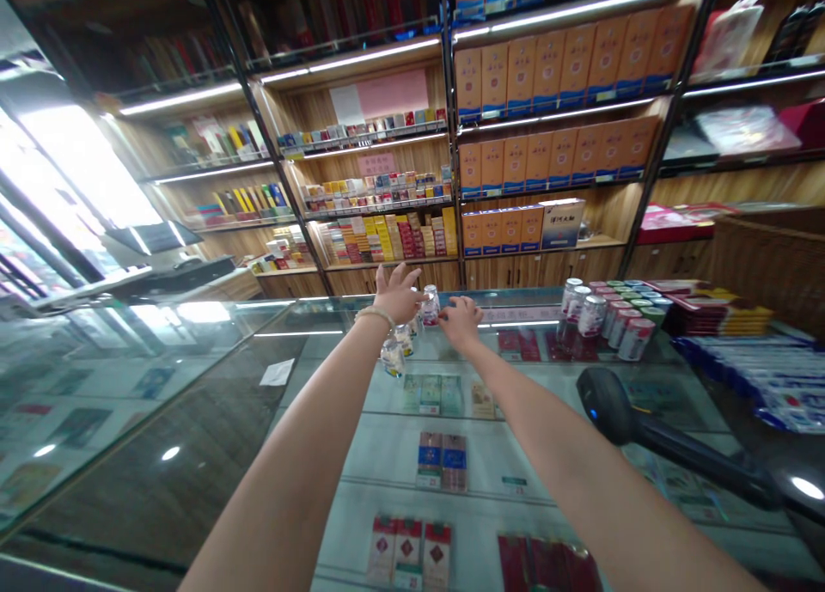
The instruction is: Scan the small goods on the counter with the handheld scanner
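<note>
My left hand (398,294), with a beaded bracelet on its wrist, reaches over the far part of the glass counter (361,446), fingers spread and open. Its thumb side is close to a small white-and-red can (430,307) standing upright; whether they touch cannot be made out. Below this hand sit several small white packages with yellow and blue marks (393,357), partly covered by the hand and wrist. On the can's other side is my right hand (462,322). Its fingers are loosely bent and apart, the tips beside the can, with no held thing visible.
Rows of cans (591,315) stand at the right, by stacked red and yellow packs (718,308) and blue-and-white packages (760,381). A black handheld scanner (606,407) lies near my right forearm. White paper (277,373) rests at left. Shelves hold orange-and-blue boxes (560,68).
</note>
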Demonstrator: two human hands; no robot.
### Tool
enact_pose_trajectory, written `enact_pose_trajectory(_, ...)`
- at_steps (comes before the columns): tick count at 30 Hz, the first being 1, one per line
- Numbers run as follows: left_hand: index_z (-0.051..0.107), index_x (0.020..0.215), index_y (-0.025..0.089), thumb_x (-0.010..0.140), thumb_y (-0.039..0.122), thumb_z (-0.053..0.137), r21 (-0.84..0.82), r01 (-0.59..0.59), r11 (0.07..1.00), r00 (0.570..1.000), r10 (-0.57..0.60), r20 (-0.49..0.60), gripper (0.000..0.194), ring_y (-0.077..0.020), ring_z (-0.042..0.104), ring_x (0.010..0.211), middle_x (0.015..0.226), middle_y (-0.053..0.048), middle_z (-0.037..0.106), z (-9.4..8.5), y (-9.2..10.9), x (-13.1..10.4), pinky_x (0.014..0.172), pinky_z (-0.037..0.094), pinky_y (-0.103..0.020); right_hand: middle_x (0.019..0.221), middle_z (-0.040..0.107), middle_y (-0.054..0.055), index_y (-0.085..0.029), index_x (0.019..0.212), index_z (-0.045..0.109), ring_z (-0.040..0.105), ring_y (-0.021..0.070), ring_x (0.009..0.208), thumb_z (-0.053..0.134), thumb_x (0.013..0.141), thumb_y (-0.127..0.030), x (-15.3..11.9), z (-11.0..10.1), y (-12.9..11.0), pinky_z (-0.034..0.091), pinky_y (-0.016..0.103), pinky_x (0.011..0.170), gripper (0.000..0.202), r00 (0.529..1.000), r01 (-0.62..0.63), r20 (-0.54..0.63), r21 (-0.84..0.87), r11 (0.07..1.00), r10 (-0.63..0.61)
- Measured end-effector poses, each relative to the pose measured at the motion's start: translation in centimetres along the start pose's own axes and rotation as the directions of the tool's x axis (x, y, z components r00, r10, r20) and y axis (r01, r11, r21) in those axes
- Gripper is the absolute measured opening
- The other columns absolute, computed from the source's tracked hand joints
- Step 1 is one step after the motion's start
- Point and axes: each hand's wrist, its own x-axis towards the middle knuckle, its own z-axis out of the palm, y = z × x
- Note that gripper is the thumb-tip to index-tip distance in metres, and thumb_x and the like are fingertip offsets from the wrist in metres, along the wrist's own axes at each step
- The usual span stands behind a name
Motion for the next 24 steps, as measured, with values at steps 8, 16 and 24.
enact_pose_trajectory(8,0.06,0.143,0.047,0.097,0.029,0.056,-0.075,0.058,0.995,0.997,-0.054,0.052,0.05,-0.0391,0.014,0.161,0.173,-0.002,0.029,0.5,0.0,-0.1,0.121,-0.001,-0.078,0.151,0.058,0.008,-0.028,0.112,0.079,0.036,0.0308,0.142,0.06,0.099,-0.038,-0.5,-0.6,0.0,0.029,0.05,0.109,0.025,1.0,-0.025,0.002,0.014,1.0,0.025)
enact_pose_trajectory(16,0.045,0.156,0.04,0.101,0.039,0.049,-0.09,0.12,0.989,0.992,-0.115,0.06,0.056,-0.0402,0.014,0.161,0.175,-0.007,0.024,-0.8,-0.4,-1.2,0.121,0.007,-0.079,0.171,0.03,0.016,-0.023,0.161,0.04,0.022,0.0316,0.156,0.044,0.105,-0.046,-2.1,-1.7,-1.1,0.019,0.054,0.121,0.06,0.998,-0.051,-0.036,-0.062,0.997,0.049)
enact_pose_trajectory(24,0.04,0.161,0.032,0.103,0.044,0.044,-0.037,0.1,0.994,0.986,-0.104,-0.128,0.059,-0.0369,0.013,0.162,0.175,-0.01,0.023,-3.1,0.1,-4.2,0.124,0.003,-0.074,0.178,-0.002,0.01,-0.031,0.169,0.013,-0.002,0.0336,0.163,0.029,0.108,-0.055,-4.9,-3.7,-1.6,0.001,0.064,0.125,0.068,0.993,0.074,0.107,-0.141,0.987,-0.059)
